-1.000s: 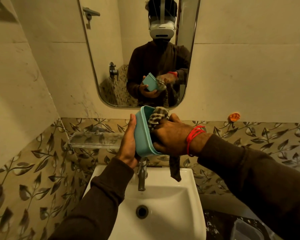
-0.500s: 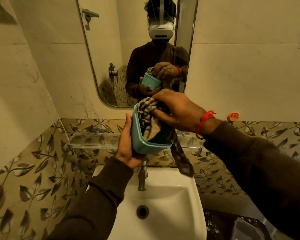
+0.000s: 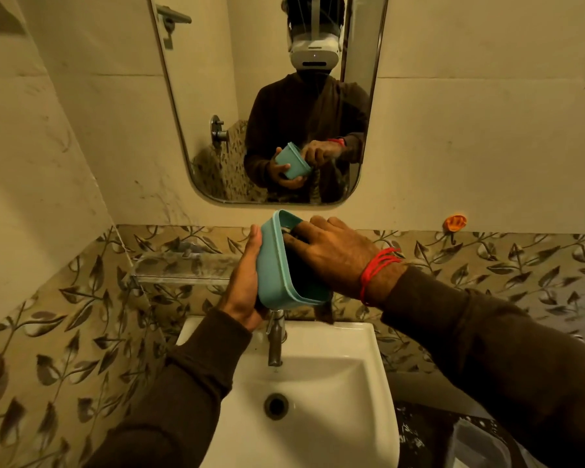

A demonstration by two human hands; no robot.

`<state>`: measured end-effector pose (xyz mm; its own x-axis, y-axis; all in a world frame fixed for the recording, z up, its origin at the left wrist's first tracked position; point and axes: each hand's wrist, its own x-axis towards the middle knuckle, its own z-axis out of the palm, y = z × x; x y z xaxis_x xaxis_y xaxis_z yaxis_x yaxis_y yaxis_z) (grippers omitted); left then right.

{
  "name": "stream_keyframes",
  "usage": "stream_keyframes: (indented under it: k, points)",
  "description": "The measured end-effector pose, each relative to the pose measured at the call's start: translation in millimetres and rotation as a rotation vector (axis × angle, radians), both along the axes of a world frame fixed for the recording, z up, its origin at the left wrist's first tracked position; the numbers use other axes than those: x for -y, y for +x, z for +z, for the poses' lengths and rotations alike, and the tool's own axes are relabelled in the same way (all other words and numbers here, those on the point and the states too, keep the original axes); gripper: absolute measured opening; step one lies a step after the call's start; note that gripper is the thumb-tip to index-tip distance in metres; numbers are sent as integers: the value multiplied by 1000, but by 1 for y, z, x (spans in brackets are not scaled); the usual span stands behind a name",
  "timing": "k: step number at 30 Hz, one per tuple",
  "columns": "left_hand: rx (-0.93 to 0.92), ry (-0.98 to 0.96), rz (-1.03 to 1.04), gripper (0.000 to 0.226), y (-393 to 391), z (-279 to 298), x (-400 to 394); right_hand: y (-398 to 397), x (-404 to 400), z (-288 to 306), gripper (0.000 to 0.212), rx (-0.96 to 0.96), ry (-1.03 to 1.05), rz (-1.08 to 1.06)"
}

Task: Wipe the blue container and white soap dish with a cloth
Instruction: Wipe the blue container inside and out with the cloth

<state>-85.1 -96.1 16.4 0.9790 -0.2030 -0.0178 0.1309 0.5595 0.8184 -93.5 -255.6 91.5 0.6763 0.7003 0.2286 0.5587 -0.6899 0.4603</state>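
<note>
Above the back edge of the sink, the left hand clasps the blue container from outside, tilted open rightward. Right hand fingers reach inside, pressing the cloth (mostly hidden). Sweep into the corners, bracing firmly. No white soap dish is visible.

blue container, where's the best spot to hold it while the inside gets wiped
Grip the blue container around its closed outer wall and base, coming from the left, as the left hand does. It lies tipped on its side with the mouth facing right, which leaves the opening free for the right hand and cloth.
</note>
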Motion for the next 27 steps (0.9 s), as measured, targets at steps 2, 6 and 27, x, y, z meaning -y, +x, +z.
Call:
stream_keyframes:
  k: [2, 6, 27]
  points:
    - [13, 25, 18, 63, 0, -2, 2, -1, -3, 6, 66, -9, 33, 3]
    - [78, 14, 37, 57, 4, -1, -3, -7, -6, 14, 43, -73, 81, 97]
    - [13, -247, -162, 69, 8, -22, -27, -10, 22, 58, 34, -550, 768, 56]
